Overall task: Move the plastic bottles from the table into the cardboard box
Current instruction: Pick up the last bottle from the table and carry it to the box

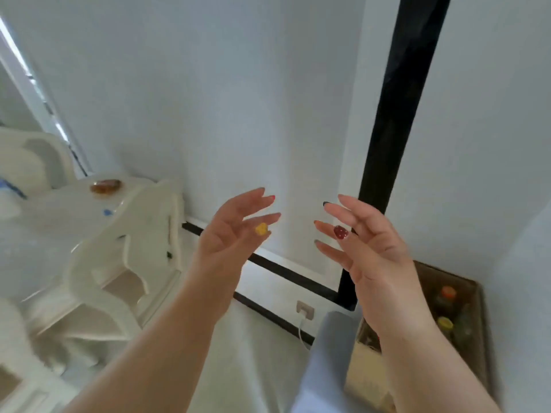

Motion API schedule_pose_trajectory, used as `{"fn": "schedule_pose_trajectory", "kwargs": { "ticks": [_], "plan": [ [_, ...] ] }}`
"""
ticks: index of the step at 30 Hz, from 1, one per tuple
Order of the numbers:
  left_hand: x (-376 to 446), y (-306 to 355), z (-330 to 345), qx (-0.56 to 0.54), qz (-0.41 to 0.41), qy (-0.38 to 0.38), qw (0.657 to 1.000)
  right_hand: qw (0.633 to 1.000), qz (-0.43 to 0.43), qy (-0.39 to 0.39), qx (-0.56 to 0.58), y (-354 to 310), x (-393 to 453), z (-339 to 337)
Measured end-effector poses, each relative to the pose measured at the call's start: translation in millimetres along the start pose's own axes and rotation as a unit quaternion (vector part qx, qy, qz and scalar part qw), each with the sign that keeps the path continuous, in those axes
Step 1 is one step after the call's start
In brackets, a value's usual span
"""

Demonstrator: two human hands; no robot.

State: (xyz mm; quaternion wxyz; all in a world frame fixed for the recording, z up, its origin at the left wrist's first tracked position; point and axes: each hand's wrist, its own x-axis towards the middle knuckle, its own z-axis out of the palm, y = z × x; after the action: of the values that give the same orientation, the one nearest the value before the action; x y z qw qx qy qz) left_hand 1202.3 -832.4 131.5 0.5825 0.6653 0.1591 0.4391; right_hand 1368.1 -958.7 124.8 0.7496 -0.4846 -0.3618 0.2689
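Both hands are raised in front of a white wall, palms facing each other. My left hand point(235, 231) has its fingers spread and holds nothing. My right hand point(366, 242) is likewise spread and empty. The cardboard box point(477, 296) stands on the floor at the lower right, partly behind my right forearm. Inside it lie plastic bottles, one with an orange cap point(448, 292) and one with a yellow cap point(445, 323). The white table point(74, 210) is at the left, blurred, with a brown object point(105, 186) on it that I cannot identify.
White carved chairs point(119, 263) stand beside the table at the left. A black vertical strip point(396, 114) runs down the wall. A wall socket with a white cable point(304, 311) is low on the wall. A grey-blue cloth shape point(328, 353) rises at the bottom middle.
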Motion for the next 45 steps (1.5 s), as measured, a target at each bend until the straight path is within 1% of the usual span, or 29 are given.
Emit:
{"fn": "schedule_pose_trajectory", "kwargs": {
  "ticks": [2, 5, 10, 14, 19, 23, 26, 28, 31, 34, 38, 41, 45],
  "plan": [
    [-27.7, 22.1, -32.4, 0.027, 0.019, 0.037, 0.999, 0.999, 0.01, -0.043, 0.012, 2.8, -8.7, 38.4],
    [-81.2, 55.4, -93.1, 0.073, 0.039, 0.116, 0.99, 0.99, 0.009, -0.14, 0.022, 8.4, -31.4, 109.9],
    [-193.3, 116.1, -198.2, 0.149, 0.048, 0.239, 0.958, 0.96, 0.024, -0.273, 0.058, 19.0, -94.3, 246.8],
    [-298.2, 164.7, -286.6, 0.262, 0.056, 0.32, 0.909, 0.929, 0.009, -0.364, 0.064, 40.7, -168.4, 366.5],
    [-438.2, 224.7, -399.4, 0.404, 0.027, 0.368, 0.837, 0.886, -0.002, -0.455, 0.087, 66.8, -290.3, 517.8],
    [-529.7, 270.0, -476.5, 0.463, -0.004, 0.405, 0.789, 0.859, -0.005, -0.5, 0.114, 73.8, -374.8, 621.4],
    [-581.0, 294.1, -526.9, 0.491, -0.026, 0.429, 0.758, 0.833, -0.013, -0.543, 0.106, 76.6, -420.6, 688.2],
    [-608.6, 304.4, -560.4, 0.5, -0.042, 0.446, 0.741, 0.823, -0.016, -0.559, 0.103, 80.6, -442.9, 730.3],
    [-640.4, 313.7, -614.3, 0.501, -0.06, 0.468, 0.725, 0.808, -0.031, -0.578, 0.11, 92.3, -470.3, 795.7],
    [-660.1, 320.9, -675.5, 0.505, -0.078, 0.483, 0.711, 0.794, -0.034, -0.594, 0.123, 114.5, -486.9, 865.8],
    [-671.5, 336.4, -771.6, 0.529, -0.113, 0.49, 0.683, 0.776, -0.045, -0.615, 0.136, 147.5, -496.0, 970.2],
    [-673.5, 351.2, -843.8, 0.544, -0.138, 0.483, 0.672, 0.761, -0.049, -0.632, 0.139, 168.0, -497.6, 1048.6],
    [-674.8, 363.0, -930.1, 0.553, -0.161, 0.48, 0.662, 0.747, -0.048, -0.649, 0.133, 190.6, -499.1, 1135.1]
  ]
}}
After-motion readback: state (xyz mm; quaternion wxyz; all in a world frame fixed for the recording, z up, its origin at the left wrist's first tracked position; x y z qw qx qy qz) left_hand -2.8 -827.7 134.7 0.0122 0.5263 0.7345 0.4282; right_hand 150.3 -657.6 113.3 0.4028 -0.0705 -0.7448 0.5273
